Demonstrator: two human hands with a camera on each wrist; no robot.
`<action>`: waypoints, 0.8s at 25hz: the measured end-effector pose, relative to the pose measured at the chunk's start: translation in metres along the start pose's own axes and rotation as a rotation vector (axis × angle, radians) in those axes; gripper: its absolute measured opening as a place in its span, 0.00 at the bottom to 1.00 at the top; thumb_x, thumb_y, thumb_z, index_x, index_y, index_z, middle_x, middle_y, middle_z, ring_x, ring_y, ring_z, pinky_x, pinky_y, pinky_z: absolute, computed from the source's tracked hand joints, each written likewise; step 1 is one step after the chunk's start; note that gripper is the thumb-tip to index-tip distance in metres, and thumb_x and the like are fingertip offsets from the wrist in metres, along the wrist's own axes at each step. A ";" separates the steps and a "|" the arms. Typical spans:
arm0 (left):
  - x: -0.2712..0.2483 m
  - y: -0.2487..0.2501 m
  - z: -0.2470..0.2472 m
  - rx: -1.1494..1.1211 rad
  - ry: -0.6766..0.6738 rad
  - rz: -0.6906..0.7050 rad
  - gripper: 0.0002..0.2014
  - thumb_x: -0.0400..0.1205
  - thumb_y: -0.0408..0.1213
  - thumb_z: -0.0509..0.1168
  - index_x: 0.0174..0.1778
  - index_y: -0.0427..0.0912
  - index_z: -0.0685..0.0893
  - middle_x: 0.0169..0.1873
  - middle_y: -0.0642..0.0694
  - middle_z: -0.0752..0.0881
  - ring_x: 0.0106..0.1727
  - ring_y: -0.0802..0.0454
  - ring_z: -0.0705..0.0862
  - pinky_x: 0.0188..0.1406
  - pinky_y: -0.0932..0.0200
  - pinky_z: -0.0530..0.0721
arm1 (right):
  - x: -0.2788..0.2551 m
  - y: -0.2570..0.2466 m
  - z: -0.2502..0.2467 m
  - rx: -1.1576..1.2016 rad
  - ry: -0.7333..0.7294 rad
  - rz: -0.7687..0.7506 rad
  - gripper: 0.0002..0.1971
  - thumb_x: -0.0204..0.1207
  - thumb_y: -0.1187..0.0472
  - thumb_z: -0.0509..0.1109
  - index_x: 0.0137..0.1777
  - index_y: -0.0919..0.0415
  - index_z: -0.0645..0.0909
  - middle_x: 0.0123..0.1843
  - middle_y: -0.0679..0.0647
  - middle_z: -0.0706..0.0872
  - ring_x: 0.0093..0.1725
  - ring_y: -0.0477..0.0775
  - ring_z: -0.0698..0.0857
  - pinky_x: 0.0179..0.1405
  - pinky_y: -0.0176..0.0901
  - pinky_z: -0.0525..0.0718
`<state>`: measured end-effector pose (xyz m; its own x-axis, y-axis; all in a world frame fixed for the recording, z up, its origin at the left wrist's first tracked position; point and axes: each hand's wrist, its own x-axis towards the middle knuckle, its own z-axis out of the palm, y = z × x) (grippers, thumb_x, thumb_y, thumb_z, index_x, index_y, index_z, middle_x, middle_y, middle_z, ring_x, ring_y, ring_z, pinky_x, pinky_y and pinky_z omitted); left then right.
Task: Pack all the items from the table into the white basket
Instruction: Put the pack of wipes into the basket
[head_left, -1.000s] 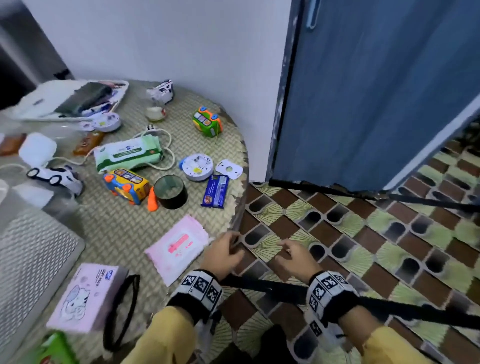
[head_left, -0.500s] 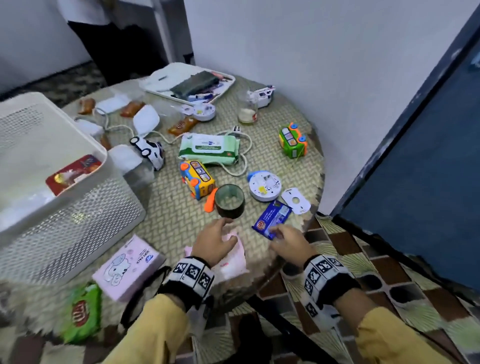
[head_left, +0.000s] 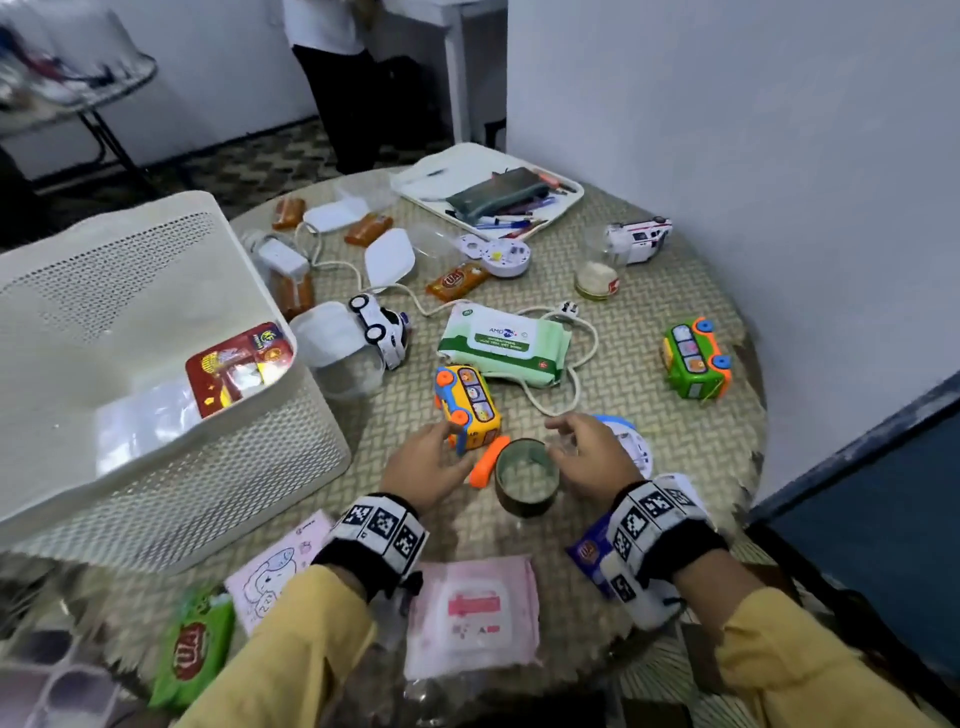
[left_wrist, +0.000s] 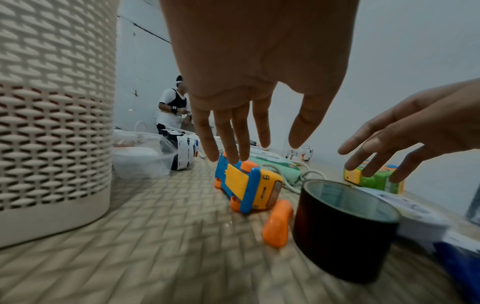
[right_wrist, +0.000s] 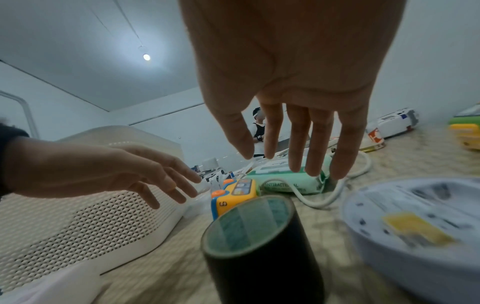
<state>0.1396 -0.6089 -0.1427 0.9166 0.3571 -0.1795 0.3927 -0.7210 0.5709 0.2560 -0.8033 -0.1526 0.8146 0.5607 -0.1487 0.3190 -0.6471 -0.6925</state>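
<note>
the white basket (head_left: 156, 457) sits at the table's left with a red packet (head_left: 234, 364) inside. just right of it the left hand (head_left: 423, 470) hovers palm down, fingers straight and spread, holding nothing, fingertips (left_wrist: 228, 156) over the yellow toy bus (head_left: 467, 405). the dark tape roll (head_left: 525, 480) stands between the hands. the right hand (head_left: 587, 457) hangs above it, fingers loose, empty.
</note>
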 end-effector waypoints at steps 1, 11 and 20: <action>0.009 0.001 -0.004 -0.015 0.018 -0.021 0.35 0.64 0.61 0.55 0.62 0.46 0.81 0.61 0.43 0.84 0.63 0.43 0.81 0.59 0.49 0.78 | 0.013 -0.002 -0.003 0.011 0.018 -0.026 0.16 0.77 0.61 0.69 0.63 0.62 0.80 0.58 0.57 0.82 0.58 0.56 0.82 0.58 0.48 0.79; 0.135 0.016 -0.037 0.105 0.103 -0.092 0.27 0.81 0.53 0.64 0.71 0.42 0.74 0.67 0.41 0.78 0.69 0.43 0.76 0.65 0.49 0.75 | 0.173 0.010 -0.037 -0.167 -0.064 -0.029 0.27 0.71 0.53 0.75 0.68 0.62 0.75 0.65 0.64 0.78 0.67 0.64 0.76 0.65 0.52 0.75; 0.211 0.007 -0.015 0.008 -0.105 -0.347 0.49 0.73 0.63 0.69 0.83 0.45 0.53 0.76 0.39 0.71 0.73 0.41 0.73 0.69 0.51 0.73 | 0.238 0.046 -0.035 -0.121 -0.197 -0.010 0.45 0.53 0.37 0.83 0.68 0.55 0.73 0.67 0.58 0.77 0.68 0.58 0.75 0.70 0.53 0.73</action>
<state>0.3348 -0.5294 -0.1651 0.7310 0.5186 -0.4435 0.6822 -0.5720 0.4555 0.4817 -0.7177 -0.1954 0.7049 0.6494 -0.2853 0.3915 -0.6916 -0.6070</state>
